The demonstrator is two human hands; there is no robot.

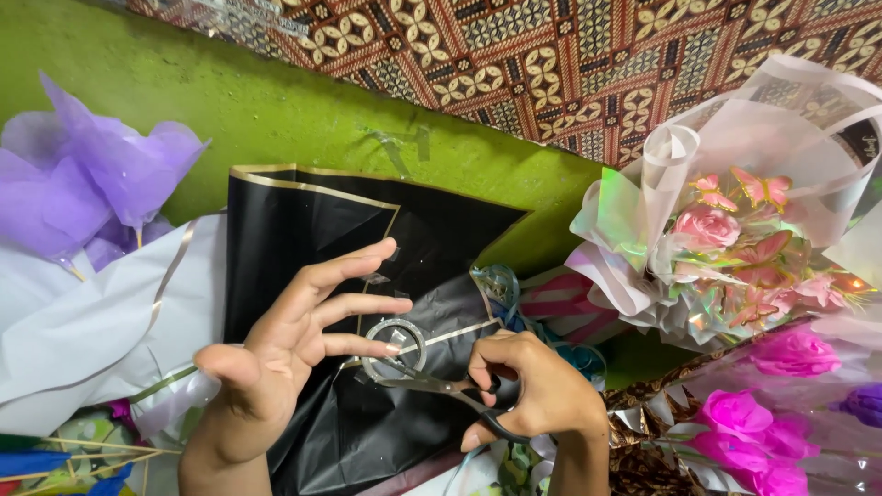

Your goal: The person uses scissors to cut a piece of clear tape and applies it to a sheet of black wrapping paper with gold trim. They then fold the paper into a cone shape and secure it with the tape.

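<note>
A roll of clear tape (393, 347) sits at the lower centre of the frame, lying on a black wrapping sheet with gold edging (367, 230) that fills the middle of the view. A pair of scissors (450, 390) reaches in from the right, its blades meeting the lower rim of the roll.

Around the sheet, white wrapping paper with a gold stripe (92, 321) spreads across the left, and purple tissue (83, 174) bunches in the upper left. Curled teal ribbon (501, 285) lies just right of the roll, partly behind your right hand. A bouquet of pink roses and paper butterflies in iridescent wrap (735, 230) occupies the right of the frame, with magenta flowers under clear film (763, 432) at the lower right. Behind everything runs a green surface (276, 101), and a brown patterned cloth (570, 55) stretches across the top.

Your left hand (285, 358) comes up from the bottom edge, fingers spread and extended rather than curled; the lower fingertips (393, 349) rest on the tape roll, steadying it, while the thumb sticks out to the left, gripping nothing. Your right hand (528, 386) is curled around the black handles of the scissors, fingers through the loops. The scissors and that hand cover part of the sheet's gold edge.
</note>
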